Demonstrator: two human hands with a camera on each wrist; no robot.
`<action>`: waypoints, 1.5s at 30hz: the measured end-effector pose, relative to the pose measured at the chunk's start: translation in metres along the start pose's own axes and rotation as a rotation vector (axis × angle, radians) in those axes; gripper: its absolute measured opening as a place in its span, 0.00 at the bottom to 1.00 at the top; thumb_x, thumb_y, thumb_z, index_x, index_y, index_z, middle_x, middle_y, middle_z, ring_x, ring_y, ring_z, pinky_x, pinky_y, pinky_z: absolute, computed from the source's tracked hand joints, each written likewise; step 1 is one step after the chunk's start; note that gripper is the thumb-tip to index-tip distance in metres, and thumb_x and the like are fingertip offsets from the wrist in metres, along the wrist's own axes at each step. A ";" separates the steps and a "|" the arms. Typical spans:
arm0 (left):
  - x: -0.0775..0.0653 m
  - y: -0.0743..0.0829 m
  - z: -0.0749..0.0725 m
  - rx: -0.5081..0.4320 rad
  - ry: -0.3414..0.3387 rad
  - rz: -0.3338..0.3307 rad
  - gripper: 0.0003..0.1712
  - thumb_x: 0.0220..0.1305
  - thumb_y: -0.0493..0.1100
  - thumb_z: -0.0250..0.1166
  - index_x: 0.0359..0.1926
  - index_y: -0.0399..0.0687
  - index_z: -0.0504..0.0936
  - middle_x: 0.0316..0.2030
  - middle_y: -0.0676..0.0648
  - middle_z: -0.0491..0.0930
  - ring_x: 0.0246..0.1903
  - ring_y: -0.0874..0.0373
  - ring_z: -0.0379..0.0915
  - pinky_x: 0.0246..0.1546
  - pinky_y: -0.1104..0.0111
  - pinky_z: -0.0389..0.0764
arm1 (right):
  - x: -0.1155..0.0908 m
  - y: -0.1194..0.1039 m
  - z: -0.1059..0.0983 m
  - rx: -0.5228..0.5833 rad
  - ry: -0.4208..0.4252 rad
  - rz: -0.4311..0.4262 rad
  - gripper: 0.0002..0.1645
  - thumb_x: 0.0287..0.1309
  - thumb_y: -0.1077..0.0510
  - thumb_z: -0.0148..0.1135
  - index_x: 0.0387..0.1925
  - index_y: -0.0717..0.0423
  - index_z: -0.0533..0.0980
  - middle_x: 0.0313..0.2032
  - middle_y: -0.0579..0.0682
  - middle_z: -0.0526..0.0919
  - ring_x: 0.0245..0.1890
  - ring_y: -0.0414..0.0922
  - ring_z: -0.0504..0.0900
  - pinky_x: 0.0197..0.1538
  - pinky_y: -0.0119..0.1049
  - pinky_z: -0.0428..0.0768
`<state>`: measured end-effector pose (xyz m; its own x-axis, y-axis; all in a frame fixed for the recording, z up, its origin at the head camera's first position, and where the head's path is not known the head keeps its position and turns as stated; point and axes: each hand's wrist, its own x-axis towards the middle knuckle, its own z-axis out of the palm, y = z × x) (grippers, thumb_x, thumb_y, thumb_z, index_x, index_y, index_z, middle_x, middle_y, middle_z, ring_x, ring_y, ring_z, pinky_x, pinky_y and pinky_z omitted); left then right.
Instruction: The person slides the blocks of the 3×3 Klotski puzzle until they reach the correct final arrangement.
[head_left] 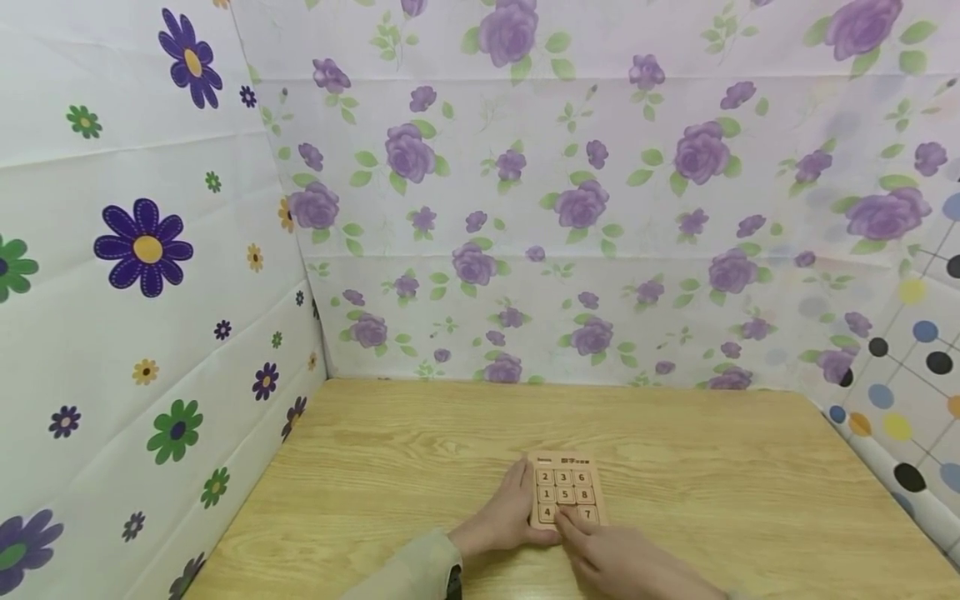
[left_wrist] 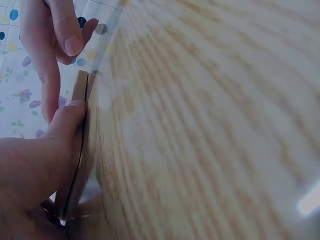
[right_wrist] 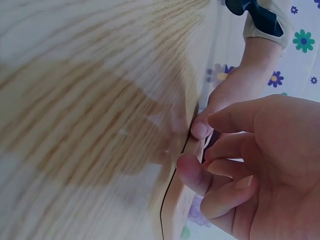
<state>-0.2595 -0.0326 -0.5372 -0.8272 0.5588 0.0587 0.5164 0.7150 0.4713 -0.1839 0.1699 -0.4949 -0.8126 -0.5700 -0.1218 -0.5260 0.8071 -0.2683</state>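
Note:
A wooden number slide puzzle (head_left: 573, 461) lies flat on the table, its tiles reading 2 3 6, 1 5 8, then 4 and 7 in the nearest row. My left hand (head_left: 504, 515) holds it at the left, fingers along that side and thumb across the near edge. In the left wrist view the thumb presses the side of the puzzle (left_wrist: 80, 87). My right hand (head_left: 618, 557) reaches in from the near right, fingertips at the bottom row between 4 and 7, hiding the middle spot. The right wrist view shows its other fingers loosely bent.
The wood-grain table (head_left: 405, 442) extends around the puzzle. Flower-printed cloth (head_left: 465, 325) hangs along the back edge, another flowered sheet (head_left: 247, 367) stands at the left, and a dotted cloth (head_left: 907, 367) borders the right.

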 end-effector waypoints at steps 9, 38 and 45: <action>0.001 0.000 0.002 0.079 0.006 0.024 0.71 0.46 0.66 0.72 0.71 0.23 0.44 0.71 0.26 0.48 0.73 0.38 0.46 0.73 0.55 0.58 | 0.008 -0.001 0.008 -0.017 0.021 -0.026 0.31 0.73 0.43 0.40 0.73 0.45 0.57 0.71 0.51 0.65 0.49 0.55 0.83 0.53 0.51 0.82; -0.001 0.002 -0.002 0.066 0.018 0.028 0.71 0.48 0.69 0.69 0.71 0.22 0.44 0.71 0.25 0.47 0.73 0.38 0.47 0.72 0.56 0.60 | 0.009 0.002 0.003 0.034 0.010 0.015 0.33 0.70 0.45 0.47 0.73 0.46 0.59 0.70 0.50 0.66 0.57 0.58 0.78 0.58 0.54 0.78; -0.002 0.003 -0.003 0.044 0.000 0.012 0.70 0.50 0.68 0.69 0.72 0.23 0.44 0.71 0.25 0.46 0.73 0.39 0.45 0.72 0.55 0.59 | 0.008 0.007 0.004 0.007 0.012 -0.005 0.33 0.69 0.44 0.48 0.72 0.47 0.61 0.70 0.50 0.66 0.58 0.56 0.78 0.59 0.52 0.78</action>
<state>-0.2569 -0.0331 -0.5334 -0.8210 0.5674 0.0640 0.5354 0.7260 0.4315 -0.1933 0.1701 -0.5013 -0.8131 -0.5719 -0.1088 -0.5281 0.8033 -0.2754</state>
